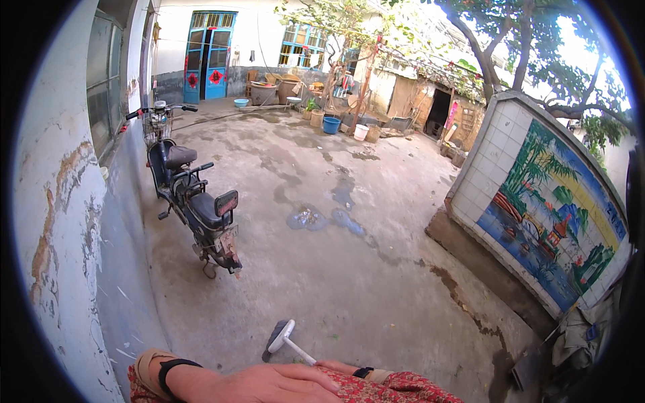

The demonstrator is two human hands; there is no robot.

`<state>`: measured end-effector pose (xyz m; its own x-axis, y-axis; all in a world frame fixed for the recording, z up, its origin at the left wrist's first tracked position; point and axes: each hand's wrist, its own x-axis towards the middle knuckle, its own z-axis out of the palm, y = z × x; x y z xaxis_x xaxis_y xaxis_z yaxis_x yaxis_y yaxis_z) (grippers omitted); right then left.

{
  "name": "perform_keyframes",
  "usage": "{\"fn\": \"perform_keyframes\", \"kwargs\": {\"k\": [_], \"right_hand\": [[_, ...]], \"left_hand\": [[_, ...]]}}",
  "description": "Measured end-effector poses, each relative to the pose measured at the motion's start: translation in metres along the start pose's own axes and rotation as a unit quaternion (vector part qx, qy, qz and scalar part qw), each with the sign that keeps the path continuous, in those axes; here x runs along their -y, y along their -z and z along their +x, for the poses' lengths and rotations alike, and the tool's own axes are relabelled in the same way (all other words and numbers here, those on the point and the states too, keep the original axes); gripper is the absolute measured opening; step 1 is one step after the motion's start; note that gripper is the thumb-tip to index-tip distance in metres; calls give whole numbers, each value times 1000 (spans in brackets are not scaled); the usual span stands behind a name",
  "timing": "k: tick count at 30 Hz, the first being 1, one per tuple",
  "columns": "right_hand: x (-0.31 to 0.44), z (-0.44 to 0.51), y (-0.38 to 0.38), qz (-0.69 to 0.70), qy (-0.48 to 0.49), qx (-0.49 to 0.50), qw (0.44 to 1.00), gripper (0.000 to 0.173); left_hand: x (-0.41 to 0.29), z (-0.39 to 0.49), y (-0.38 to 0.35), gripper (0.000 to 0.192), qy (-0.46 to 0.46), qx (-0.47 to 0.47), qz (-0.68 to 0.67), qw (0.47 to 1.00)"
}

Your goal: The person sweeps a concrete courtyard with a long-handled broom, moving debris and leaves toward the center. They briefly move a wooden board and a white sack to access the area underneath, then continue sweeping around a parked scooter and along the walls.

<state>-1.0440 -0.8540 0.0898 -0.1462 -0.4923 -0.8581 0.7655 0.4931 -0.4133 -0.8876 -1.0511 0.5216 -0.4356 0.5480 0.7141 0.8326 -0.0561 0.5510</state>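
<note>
A broom (pixel 281 336) with a white head and dark bristles rests on the concrete ground at the bottom centre. Its white handle rises toward my right hand (pixel 336 365), which is closed around it and wears a black wristband. Nearer the camera, my left hand (pixel 272 382) reaches in from the left with a black band at the wrist. Its back faces up and its fingers lie close together. The palm is hidden, so what it holds cannot be seen. Both arms have red floral sleeves with beige cuffs.
An electric scooter (pixel 204 201) stands along the peeling wall (pixel 65 201) at left. A tiled screen wall (pixel 534 201) rises at right. Wet patches (pixel 307 217) mark the courtyard floor. A blue bucket (pixel 331 125), pots and a blue door (pixel 217 60) are at the back.
</note>
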Motion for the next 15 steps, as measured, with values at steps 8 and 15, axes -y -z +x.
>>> {"fn": "perform_keyframes", "kwargs": {"k": [8, 15], "right_hand": [[3, -4, 1, 15, -17, -23, 999, 29], [-1, 17, 22, 44, -21, -25, 999, 21]], "left_hand": [[11, 15, -4, 27, -16, 3, -18, 1000], [44, -17, 2, 10, 147, 33, 9, 989]]}}
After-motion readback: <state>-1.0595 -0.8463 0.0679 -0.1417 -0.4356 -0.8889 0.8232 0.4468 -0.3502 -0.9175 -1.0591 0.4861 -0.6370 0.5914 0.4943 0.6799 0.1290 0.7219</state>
